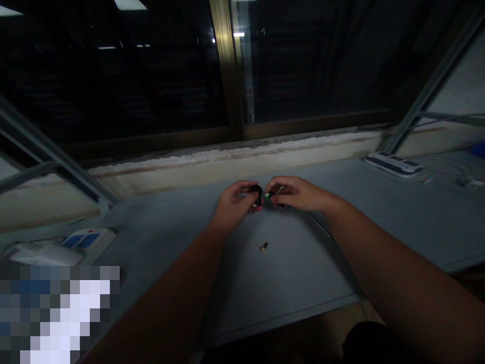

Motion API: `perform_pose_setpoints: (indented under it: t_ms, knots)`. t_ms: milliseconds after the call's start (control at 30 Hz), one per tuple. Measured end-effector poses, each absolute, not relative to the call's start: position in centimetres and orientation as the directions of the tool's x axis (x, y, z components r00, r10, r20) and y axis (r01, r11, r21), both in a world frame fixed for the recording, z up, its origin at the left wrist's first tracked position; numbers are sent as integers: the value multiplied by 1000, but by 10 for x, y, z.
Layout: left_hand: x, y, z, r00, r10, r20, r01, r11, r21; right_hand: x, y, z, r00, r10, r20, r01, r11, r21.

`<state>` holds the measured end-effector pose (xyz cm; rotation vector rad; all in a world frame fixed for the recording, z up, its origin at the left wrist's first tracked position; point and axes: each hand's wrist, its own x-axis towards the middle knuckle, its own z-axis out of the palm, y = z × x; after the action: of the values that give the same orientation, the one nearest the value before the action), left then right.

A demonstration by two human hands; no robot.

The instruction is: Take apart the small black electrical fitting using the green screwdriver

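Note:
Near the back of the grey table (288, 283), my left hand (238, 202) is closed on a small round black part (256, 192). A bit of something pale shows below its thumb. Just to the right, my right hand (293, 193) pinches a small green piece (269, 195), with something dark under the fingers. The two held parts are close together with a narrow gap between them. A small brass-coloured piece with a dark end (264, 247) lies on the table below the hands.
A thin rod (321, 226) lies beside my right forearm. One power strip (394, 165) sits at the back right with cables, another (89, 241) at the left. Metal frame legs stand on both sides, before a window ledge (212, 164).

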<state>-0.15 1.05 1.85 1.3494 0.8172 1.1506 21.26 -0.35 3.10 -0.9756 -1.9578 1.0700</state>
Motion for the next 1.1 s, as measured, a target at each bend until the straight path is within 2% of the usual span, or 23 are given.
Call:
perform_pose_setpoints:
  t_ms: [400,533,667,800,933,1100]
  knots:
    - [-2,17,14,296,951,87,-272,-3,962,211,-9,30,-576,777,254,448,560,-697]
    - [-3,16,15,319,943,97,-274,-7,962,212,-8,30,-577,777,253,453,562,-692]
    - [-4,15,15,329,938,112,-276,-18,961,211,-5,31,-409,881,238,440,419,-794]
    - [-4,16,14,327,933,152,-270,-62,961,207,-3,33,-284,953,101,204,163,-965]
    - [-4,15,13,325,929,179,-225,-108,968,203,-2,33,-257,966,22,28,30,-999]
    - [-4,13,14,358,911,206,-198,-142,970,202,-2,32,-228,973,-40,-26,-47,-999]
